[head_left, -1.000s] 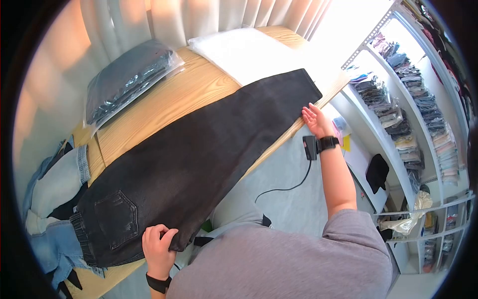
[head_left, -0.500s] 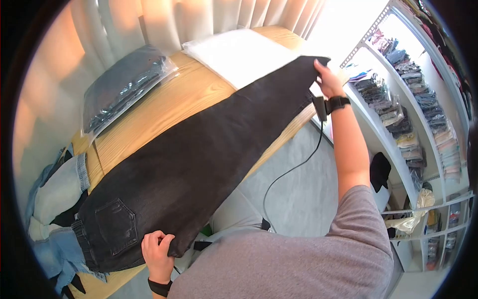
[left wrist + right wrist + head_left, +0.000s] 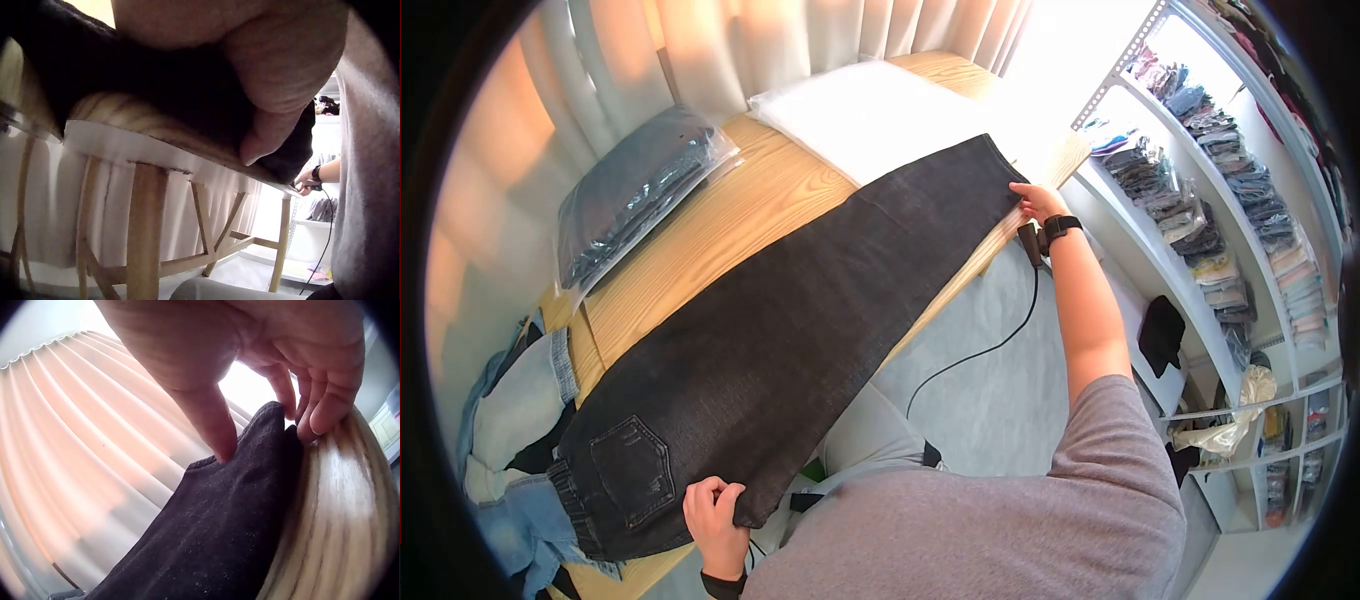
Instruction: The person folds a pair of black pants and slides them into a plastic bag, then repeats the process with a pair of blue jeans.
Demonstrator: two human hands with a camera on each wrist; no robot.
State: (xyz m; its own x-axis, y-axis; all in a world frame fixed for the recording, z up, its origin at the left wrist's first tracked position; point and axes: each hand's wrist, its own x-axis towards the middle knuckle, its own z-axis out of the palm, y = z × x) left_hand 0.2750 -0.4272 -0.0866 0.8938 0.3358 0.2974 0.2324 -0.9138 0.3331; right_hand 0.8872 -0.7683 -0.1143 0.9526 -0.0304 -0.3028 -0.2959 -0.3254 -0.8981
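Note:
Black jeans [image 3: 770, 320] lie lengthwise over the wooden table [image 3: 800, 185], elastic waistband at the lower left, back pocket facing up, leg hem at the upper right. The left hand [image 3: 716, 525] grips the edge of the fabric near the crotch; its thumb shows beside the table edge in the left wrist view. At the hem, the right hand [image 3: 1042, 204] pinches the near corner. In the right wrist view, the thumb lies on one face of the dark fabric [image 3: 200, 531] and the fingers are at its other side.
A clear bag of folded dark clothing [image 3: 640, 190] and a white plastic sheet or bag [image 3: 880, 110] are on the table's far side. Light blue denim [image 3: 510, 420] lies beyond the waistband. Shelves of folded clothes [image 3: 1200, 190] stand at the right; a black cable [image 3: 980, 350] hangs from the right wrist.
The right hand first took hold of the hem and raised it, then lowered it toward the table edge. The leg lies flatter and wider. The left hand has stayed nearly in place.

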